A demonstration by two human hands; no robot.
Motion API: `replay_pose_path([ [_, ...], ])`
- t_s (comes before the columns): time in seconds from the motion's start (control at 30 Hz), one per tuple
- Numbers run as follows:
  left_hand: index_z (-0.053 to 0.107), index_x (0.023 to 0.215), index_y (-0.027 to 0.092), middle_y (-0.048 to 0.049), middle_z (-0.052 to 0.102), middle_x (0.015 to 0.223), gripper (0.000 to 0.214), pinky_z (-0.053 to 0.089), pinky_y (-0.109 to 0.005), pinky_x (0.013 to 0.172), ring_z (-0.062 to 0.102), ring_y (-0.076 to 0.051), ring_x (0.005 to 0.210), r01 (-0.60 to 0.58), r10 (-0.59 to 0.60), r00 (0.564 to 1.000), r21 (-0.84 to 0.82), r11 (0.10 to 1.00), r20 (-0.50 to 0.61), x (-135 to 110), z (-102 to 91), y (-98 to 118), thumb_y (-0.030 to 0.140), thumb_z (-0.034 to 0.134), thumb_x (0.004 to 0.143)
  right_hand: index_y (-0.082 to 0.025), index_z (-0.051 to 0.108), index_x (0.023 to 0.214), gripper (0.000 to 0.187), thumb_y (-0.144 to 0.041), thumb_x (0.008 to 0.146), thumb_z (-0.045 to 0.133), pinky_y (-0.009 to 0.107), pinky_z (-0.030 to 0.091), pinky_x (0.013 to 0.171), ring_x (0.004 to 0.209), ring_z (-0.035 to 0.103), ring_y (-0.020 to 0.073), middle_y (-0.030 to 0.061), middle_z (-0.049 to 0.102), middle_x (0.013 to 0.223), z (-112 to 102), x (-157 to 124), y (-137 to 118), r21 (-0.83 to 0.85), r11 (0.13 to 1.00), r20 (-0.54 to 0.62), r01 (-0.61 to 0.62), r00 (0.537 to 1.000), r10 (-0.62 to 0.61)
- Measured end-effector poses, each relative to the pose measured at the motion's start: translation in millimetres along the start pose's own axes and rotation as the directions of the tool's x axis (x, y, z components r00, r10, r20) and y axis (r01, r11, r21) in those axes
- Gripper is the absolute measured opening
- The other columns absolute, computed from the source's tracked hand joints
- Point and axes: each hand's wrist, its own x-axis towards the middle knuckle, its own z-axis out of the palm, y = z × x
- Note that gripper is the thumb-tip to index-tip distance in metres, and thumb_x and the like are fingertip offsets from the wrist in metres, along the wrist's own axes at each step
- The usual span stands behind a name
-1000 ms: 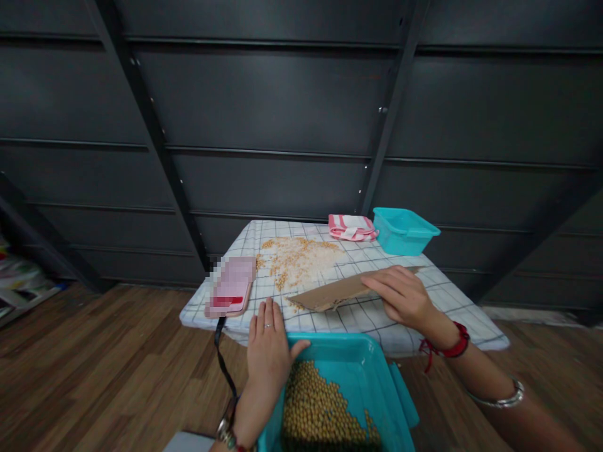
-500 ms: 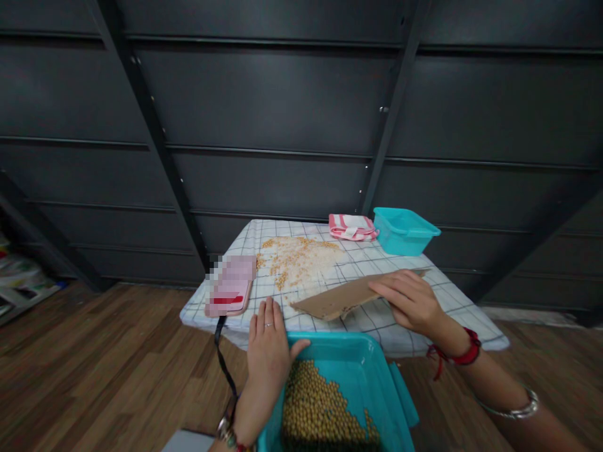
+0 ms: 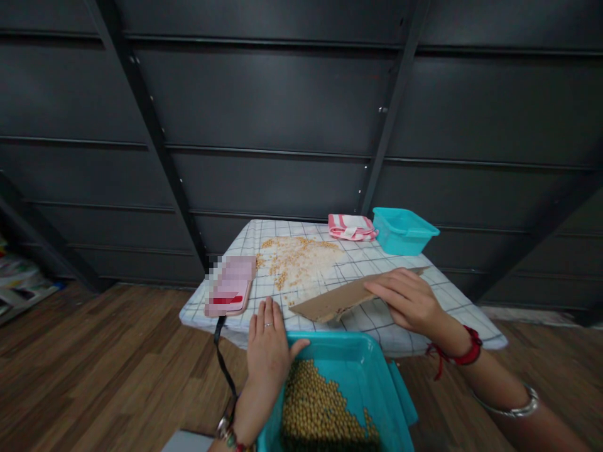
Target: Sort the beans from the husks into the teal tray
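Observation:
My right hand (image 3: 407, 301) is closed on the upper right part of a piece of brown cardboard (image 3: 330, 298), which is tilted low over the checked cloth. My left hand (image 3: 268, 351) lies flat, fingers stretched onto the cloth's front edge and thumb over the rim of a turquoise tub (image 3: 372, 370). Round yellowish beans, looking like soybeans (image 3: 315, 402), cover the tub's left and near part. Beyond the cardboard, a patch of white grains mixed with yellow-orange bits (image 3: 301, 257) is spread on the cloth.
The table wears a white checked tablecloth (image 3: 452, 307). A phone in a pink case (image 3: 233, 282) lies at its left edge, a dark strap hanging down. A folded pink-and-white towel (image 3: 351, 227) and a smaller turquoise bin (image 3: 405, 235) stand at the back right, before a dark panelled wall.
The cardboard and my right hand have shifted very slightly to the left. My left hand rests in the same place.

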Motion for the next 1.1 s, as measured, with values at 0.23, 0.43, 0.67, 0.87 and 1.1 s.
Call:
replay_pose_path([
  [0.23,0.044,0.123,-0.002,-0.0250,0.045,0.130,0.083,0.039,-0.047,0.095,0.042,-0.034,0.120,0.001,-0.001,1.000,0.001,1.000,0.005,0.7,-3.0,1.1,0.064,0.034,0.075,-0.014,0.051,0.108,0.042,0.002,0.072,0.035,0.032,0.045,0.065,0.079,0.056,0.0175,0.0075,0.064,0.083,1.7,2.3,-1.7,0.029,1.000,0.033,0.012,0.999,-0.013],
  [0.43,0.043,0.122,-0.004,-0.0268,0.044,0.130,0.082,0.038,-0.049,0.095,0.042,-0.035,0.120,0.003,-0.003,1.000,0.000,1.000,-0.009,0.3,0.6,0.8,0.063,0.034,0.076,-0.014,0.051,0.108,0.041,0.002,0.073,0.036,0.031,0.045,0.065,0.078,0.056,0.0171,0.0074,0.063,0.083,-1.7,1.6,-0.5,0.015,1.000,0.017,0.008,1.000,-0.009],
  [0.67,0.042,0.124,-0.002,-0.0258,0.045,0.130,0.084,0.038,-0.047,0.096,0.041,-0.034,0.121,-0.025,0.025,1.000,0.014,1.000,-0.013,-1.1,1.2,-1.6,0.065,0.037,0.073,-0.015,0.051,0.108,0.042,0.001,0.073,0.036,0.031,0.045,0.065,0.078,0.056,0.0167,0.0064,0.064,0.082,2.4,6.2,-3.2,0.030,1.000,0.026,-0.003,1.000,0.002],
  [0.87,0.043,0.123,0.000,-0.0250,0.044,0.131,0.076,0.036,-0.049,0.097,0.041,-0.033,0.121,-0.001,0.001,1.000,0.011,1.000,-0.005,0.4,1.5,0.0,0.059,0.034,0.077,-0.015,0.051,0.109,0.044,0.001,0.071,0.036,0.032,0.045,0.065,0.078,0.056,0.0169,0.0063,0.064,0.084,-4.1,-2.2,-0.1,0.019,1.000,0.026,0.011,1.000,-0.012],
  [1.1,0.041,0.126,0.002,-0.0253,0.043,0.131,0.079,0.035,-0.049,0.097,0.039,-0.034,0.122,-0.012,0.012,1.000,-0.010,1.000,-0.013,-1.3,5.5,-1.7,0.063,0.034,0.076,-0.013,0.051,0.107,0.040,0.002,0.073,0.038,0.032,0.045,0.064,0.076,0.055,0.0174,0.0079,0.064,0.081,-4.3,1.5,0.0,-0.019,1.000,-0.023,-0.022,0.999,0.022],
])
